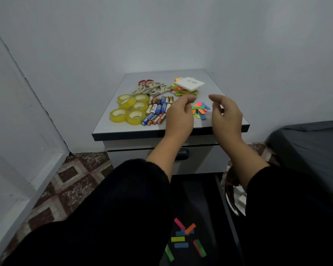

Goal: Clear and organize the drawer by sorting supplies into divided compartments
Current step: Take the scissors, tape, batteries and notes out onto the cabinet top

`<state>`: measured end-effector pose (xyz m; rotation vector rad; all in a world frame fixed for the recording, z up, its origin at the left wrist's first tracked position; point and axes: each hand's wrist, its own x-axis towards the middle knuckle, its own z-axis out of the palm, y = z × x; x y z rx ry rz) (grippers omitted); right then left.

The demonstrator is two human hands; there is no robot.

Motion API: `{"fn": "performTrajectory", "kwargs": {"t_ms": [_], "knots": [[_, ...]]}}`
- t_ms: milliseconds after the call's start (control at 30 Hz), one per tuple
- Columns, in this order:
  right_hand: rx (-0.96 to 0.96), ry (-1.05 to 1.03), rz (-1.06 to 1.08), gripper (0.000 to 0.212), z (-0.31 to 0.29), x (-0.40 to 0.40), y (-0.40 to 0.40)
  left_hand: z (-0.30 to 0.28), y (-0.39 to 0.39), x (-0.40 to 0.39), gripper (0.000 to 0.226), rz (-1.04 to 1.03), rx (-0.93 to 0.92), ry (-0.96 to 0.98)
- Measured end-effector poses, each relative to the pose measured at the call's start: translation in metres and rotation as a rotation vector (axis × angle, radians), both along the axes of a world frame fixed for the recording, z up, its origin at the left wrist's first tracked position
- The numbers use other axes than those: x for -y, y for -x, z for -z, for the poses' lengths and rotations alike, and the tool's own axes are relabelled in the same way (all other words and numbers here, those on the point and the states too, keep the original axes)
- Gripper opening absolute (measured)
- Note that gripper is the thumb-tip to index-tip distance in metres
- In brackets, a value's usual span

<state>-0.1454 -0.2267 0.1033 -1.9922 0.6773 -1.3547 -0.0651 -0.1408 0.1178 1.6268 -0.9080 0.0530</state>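
On the grey cabinet top (112, 129) lie several yellow tape rolls (130, 108), a row of batteries (158, 109), several beige and red scissors (152, 87), a stack of sticky notes (186, 86) and a small heap of coloured paper strips (199, 111). My left hand (179, 116) hovers above the top just left of the strips, fingers loosely curled and holding nothing. My right hand (227, 116) hovers just right of them, likewise loosely curled and holding nothing. More coloured strips (183, 239) lie in the dark open drawer (225, 204) below, between my sleeves.
The cabinet stands in a corner against grey walls. A closed drawer with a dark handle (183, 153) sits under the top. A dark bed (311, 150) is at the right, a round shiny container (233, 192) beside the open drawer, patterned floor (71, 179) at the left.
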Motion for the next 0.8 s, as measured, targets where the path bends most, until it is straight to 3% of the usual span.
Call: {"fn": "performTrajectory", "kwargs": {"t_ms": [67,133,233,400,567,667,800], "knots": [[0.060,0.245,0.058,0.024,0.017,-0.014,0.011,0.011,0.011,-0.015,0.027,0.012,0.060,0.087],[0.054,0.355,0.074,0.020,0.044,-0.026,0.022,0.034,0.022,-0.033,0.025,0.006,0.126,0.135],[-0.113,0.190,-0.032,0.017,0.093,-0.050,0.038,0.084,0.033,-0.063,0.024,-0.004,0.228,0.051],[-0.715,-0.135,-0.206,0.035,0.186,-0.068,0.054,0.174,0.038,-0.104,0.030,0.038,0.026,-0.478],[-1.439,-0.008,-0.482,0.062,0.231,-0.084,0.077,0.239,0.048,-0.125,0.059,0.418,0.125,-1.146],[-1.548,0.094,-0.501,0.065,0.238,-0.092,0.083,0.258,0.057,-0.131,0.075,0.469,0.223,-1.315],[-1.489,0.089,-0.466,0.057,0.244,-0.091,0.085,0.273,0.058,-0.132,0.061,0.392,0.354,-1.311]]}}
